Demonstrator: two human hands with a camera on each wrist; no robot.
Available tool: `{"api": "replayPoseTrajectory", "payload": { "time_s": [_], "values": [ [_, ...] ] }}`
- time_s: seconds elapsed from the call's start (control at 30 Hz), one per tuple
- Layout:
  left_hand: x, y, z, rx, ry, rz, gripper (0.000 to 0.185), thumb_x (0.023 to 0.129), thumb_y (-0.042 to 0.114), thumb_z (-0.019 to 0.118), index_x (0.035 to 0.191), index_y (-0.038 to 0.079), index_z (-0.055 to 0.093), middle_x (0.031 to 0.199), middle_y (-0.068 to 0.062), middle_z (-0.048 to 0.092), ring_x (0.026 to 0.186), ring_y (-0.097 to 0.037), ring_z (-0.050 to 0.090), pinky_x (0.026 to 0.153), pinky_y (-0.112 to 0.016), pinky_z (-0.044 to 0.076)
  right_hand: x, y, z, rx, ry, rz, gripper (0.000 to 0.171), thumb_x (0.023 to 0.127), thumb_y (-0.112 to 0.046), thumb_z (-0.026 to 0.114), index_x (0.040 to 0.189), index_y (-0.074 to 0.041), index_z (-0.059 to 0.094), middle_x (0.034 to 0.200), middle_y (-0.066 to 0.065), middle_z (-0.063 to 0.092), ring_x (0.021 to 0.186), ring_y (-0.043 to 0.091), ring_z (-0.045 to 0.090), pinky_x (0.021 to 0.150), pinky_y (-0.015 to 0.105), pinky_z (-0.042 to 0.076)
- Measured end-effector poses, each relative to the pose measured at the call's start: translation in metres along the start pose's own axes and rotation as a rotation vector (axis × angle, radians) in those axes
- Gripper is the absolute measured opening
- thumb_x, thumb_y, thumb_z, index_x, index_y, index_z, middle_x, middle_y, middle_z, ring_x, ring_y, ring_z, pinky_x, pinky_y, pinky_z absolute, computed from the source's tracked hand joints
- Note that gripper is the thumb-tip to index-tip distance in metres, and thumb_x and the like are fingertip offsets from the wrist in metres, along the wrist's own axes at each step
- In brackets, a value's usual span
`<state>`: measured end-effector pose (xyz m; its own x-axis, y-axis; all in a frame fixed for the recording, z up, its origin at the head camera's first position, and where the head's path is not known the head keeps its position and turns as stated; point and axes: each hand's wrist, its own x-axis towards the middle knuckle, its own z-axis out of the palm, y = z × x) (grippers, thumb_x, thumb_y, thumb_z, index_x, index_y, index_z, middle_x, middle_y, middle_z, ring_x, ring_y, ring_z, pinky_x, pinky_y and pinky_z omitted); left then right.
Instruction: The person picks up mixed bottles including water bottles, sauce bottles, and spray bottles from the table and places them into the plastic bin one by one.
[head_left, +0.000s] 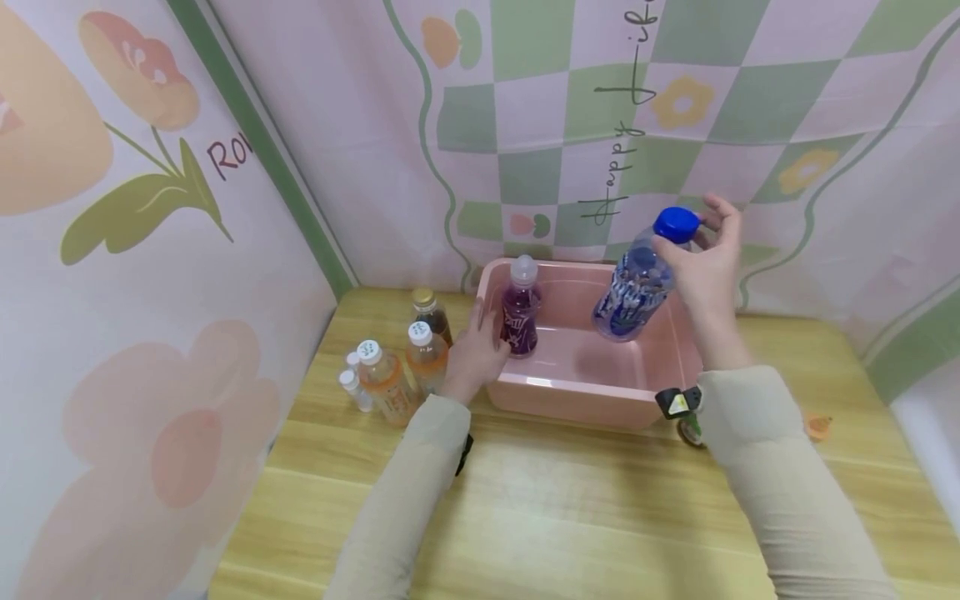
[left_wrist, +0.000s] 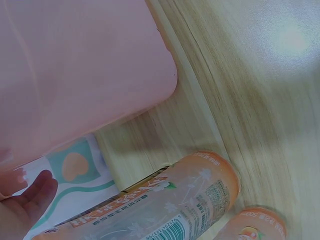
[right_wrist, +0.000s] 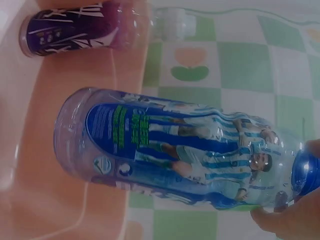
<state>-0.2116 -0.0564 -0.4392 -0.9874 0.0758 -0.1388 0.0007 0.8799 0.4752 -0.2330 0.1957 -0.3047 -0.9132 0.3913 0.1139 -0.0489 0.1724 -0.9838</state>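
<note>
Gripping one blue-capped bottle (head_left: 633, 293), right hand (head_left: 707, 271) at one bin (head_left: 570, 402)

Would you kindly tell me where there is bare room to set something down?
The tabletop lies bare in front of the pink bin, between the left sleeve and right sleeve. Inside, bin floor shows between the purple bottle and blue-capped bottle. Left of the bin is crowded with bottles.

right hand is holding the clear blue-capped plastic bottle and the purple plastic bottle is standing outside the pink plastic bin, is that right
Not quite: the head view shows the purple plastic bottle standing inside the rectangular pink plastic bin, not outside it. The right hand is holding the clear blue-capped plastic bottle.
</note>
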Motion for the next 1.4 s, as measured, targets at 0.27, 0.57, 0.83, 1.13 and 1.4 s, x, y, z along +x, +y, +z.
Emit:
{"api": "replayPoseTrajectory", "payload": {
  "time_s": [0.27, 0.57, 0.83, 1.13, 1.4],
  "values": [
    [0.000, 0.001, -0.001, 0.005, -0.004, -0.006, 0.064, 0.095, 0.033, 0.047, 0.152, 0.016, 0.025, 0.164, -0.001, 0.000, 0.129, -0.038, 0.047, 0.100, -0.048, 0.049, 0.001, 0.013, 0.020, -0.046, -0.057, 0.031, 0.074, 0.081, -0.001, 0.067, 0.143, -0.022, 0.033, 0.113, -0.014, 0.038, 0.118, 0.018, 0.047, 0.107, 0.032, 0.043],
    [0.001, 0.001, 0.001, 0.013, -0.008, -0.014, 0.064, 0.095, 0.036, 0.047, 0.152, 0.017, 0.024, 0.164, 0.001, -0.002, 0.128, -0.037, 0.048, 0.098, -0.046, 0.050, 0.003, 0.030, 0.039, -0.092, -0.107, 0.022, 0.075, 0.080, -0.001, 0.072, 0.144, -0.014, 0.035, 0.113, -0.011, 0.045, 0.107, 0.008, 0.048, 0.098, 0.025, 0.045],
    [0.002, 0.001, 0.001, 0.017, -0.006, -0.017, 0.065, 0.095, 0.036, 0.047, 0.152, 0.017, 0.024, 0.164, 0.001, -0.002, 0.128, -0.037, 0.048, 0.098, -0.046, 0.050, 0.003, 0.041, 0.053, -0.166, -0.193, 0.063, 0.074, 0.081, -0.001, 0.071, 0.144, -0.009, 0.034, 0.133, 0.011, 0.046, 0.095, 0.004, 0.044, 0.081, 0.015, 0.043],
    [0.001, 0.001, 0.001, 0.013, -0.006, -0.023, 0.064, 0.095, 0.035, 0.046, 0.152, 0.017, 0.024, 0.164, 0.002, -0.002, 0.128, -0.037, 0.048, 0.098, -0.046, 0.050, 0.002, 0.055, 0.065, -0.189, -0.231, 0.108, 0.076, 0.079, 0.004, 0.070, 0.144, -0.005, 0.032, 0.140, 0.017, 0.047, 0.101, 0.012, 0.046, 0.091, 0.022, 0.045],
    [0.002, 0.001, 0.003, 0.008, -0.006, -0.032, 0.064, 0.095, 0.035, 0.047, 0.152, 0.018, 0.024, 0.164, 0.002, -0.002, 0.130, -0.037, 0.046, 0.100, -0.047, 0.049, 0.000, 0.065, 0.071, -0.113, -0.215, 0.111, 0.077, 0.073, 0.017, 0.067, 0.141, 0.000, 0.036, 0.136, 0.022, 0.048, 0.119, 0.029, 0.048, 0.108, 0.037, 0.044]
  ]
}}
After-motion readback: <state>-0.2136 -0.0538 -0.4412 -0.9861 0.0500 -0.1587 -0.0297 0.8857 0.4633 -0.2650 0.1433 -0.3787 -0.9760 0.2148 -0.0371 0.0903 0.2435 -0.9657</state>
